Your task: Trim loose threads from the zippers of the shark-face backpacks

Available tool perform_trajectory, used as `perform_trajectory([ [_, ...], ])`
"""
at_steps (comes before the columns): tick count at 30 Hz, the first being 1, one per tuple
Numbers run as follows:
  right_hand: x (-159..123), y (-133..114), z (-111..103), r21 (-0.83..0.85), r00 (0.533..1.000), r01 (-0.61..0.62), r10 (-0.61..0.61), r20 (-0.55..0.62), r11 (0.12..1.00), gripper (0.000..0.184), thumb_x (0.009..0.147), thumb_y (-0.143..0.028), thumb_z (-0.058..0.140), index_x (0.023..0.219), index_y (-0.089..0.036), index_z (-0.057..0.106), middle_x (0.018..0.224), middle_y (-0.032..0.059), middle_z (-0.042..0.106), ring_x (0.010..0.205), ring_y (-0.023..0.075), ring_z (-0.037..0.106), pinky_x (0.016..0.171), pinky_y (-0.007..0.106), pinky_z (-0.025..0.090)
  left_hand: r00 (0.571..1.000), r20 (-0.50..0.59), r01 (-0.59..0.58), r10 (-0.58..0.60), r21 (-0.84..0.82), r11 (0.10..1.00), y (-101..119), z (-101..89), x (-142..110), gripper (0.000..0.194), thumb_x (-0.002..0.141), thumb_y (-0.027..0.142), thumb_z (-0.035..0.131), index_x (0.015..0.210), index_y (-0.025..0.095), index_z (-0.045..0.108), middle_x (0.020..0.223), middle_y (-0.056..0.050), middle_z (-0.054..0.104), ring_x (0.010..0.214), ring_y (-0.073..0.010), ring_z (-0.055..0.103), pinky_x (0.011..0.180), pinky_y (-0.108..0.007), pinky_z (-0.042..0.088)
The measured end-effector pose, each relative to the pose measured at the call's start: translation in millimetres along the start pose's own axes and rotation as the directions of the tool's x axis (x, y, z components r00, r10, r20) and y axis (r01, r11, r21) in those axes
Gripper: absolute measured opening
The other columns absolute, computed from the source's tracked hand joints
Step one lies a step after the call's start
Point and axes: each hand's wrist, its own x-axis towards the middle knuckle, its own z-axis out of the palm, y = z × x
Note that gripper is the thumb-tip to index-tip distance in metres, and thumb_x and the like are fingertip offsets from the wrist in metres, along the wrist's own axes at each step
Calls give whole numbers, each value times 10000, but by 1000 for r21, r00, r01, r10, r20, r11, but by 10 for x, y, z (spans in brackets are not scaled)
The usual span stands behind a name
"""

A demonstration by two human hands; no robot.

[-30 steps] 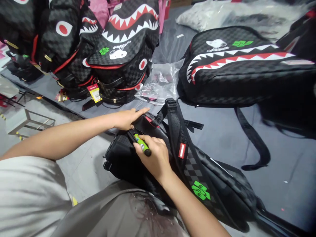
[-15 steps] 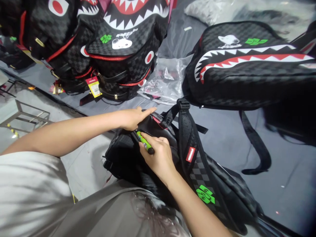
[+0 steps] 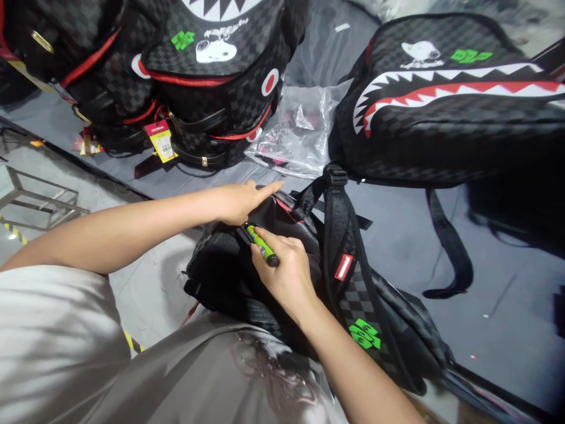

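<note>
A black checkered backpack (image 3: 212, 265) rests against my body at the table edge, its strap (image 3: 344, 235) with a red label and a green print turned toward the right. My left hand (image 3: 241, 203) lies on its upper edge, index finger stretched out and the other fingers curled down onto the black material. Closed in my right hand (image 3: 286, 265) is a green printed tube (image 3: 261, 242) with a black end. The tube's far tip points at the bag just below my left hand. What that tip touches is hidden.
Behind my hands stand several black checkered backpacks (image 3: 194, 94) with hanging tags, and another backpack (image 3: 424, 106) with a shark-mouth print lies at the right. A clear plastic bag (image 3: 300, 135) is between them on the grey table (image 3: 498, 294). A metal stool (image 3: 39, 200) stands at the left.
The view has shifted slightly, so the backpacks at the back sit higher in the picture. Both hands keep nearly the same hold on the backpack and the green tube.
</note>
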Motion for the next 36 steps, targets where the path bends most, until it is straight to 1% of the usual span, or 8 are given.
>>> perform_trajectory([
  [2,14,-6,2,-1,1000,-5,5,-4,1000,272,886,-216,612,1136,-186,715,984,74,790,838,230,732,797,371,471,1000,-6,-1,1,5,1000,-3,10,11,1021,855,163,569,1583,337,-126,1373,-172,489,1023,-257,666,803,-306,507],
  [5,42,-20,-10,10,999,-13,13,34,1000,274,887,-218,613,1136,-186,723,992,68,791,835,226,738,812,360,486,1000,-17,-7,8,13,1000,-13,23,25,1019,863,180,577,1583,332,-128,1366,-174,489,1052,-271,664,807,-309,508],
  [10,66,-52,-55,3,996,-54,54,69,999,285,892,-224,609,1149,-190,725,1029,73,787,860,226,742,830,352,501,1000,-17,-12,12,28,1000,-17,28,28,1020,869,203,586,1584,327,-130,1349,-172,499,1042,-279,666,799,-310,507],
  [15,52,-77,-74,26,994,-94,92,53,995,303,896,-226,588,1158,-163,727,1017,83,788,864,238,745,813,360,520,1000,-30,-8,9,23,1000,-1,30,22,1017,862,193,589,1590,327,-108,1349,-176,499,1035,-288,668,799,-319,505],
  [21,39,-47,-59,34,997,-79,78,22,996,306,883,-227,609,1156,-163,733,1055,81,783,864,234,745,819,365,524,999,-39,-9,9,-16,1000,4,37,13,1010,861,170,587,1594,335,-88,1343,-179,510,1001,-276,676,786,-316,507],
  [26,35,-24,-64,56,997,-76,75,20,996,307,876,-221,611,1147,-150,738,1034,80,787,834,231,743,804,368,533,998,-57,-35,33,-28,999,-17,57,11,1007,860,187,591,1598,333,-78,1349,-197,509,983,-297,679,768,-332,512],
  [31,35,-10,-97,103,995,-92,89,34,990,310,877,-240,612,1148,-154,739,1032,78,787,829,222,741,818,361,541,998,-60,-38,35,-57,998,-39,84,36,997,864,193,585,1597,350,-72,1385,-197,486,993,-286,674,782,-331,511],
  [36,56,2,-50,113,992,-116,109,64,987,315,881,-249,614,1164,-177,731,1068,77,781,854,225,742,838,365,545,997,-67,-47,44,-41,998,-37,86,39,1001,855,186,585,1599,334,-69,1369,-208,492,1006,-312,675,768,-342,515],
])
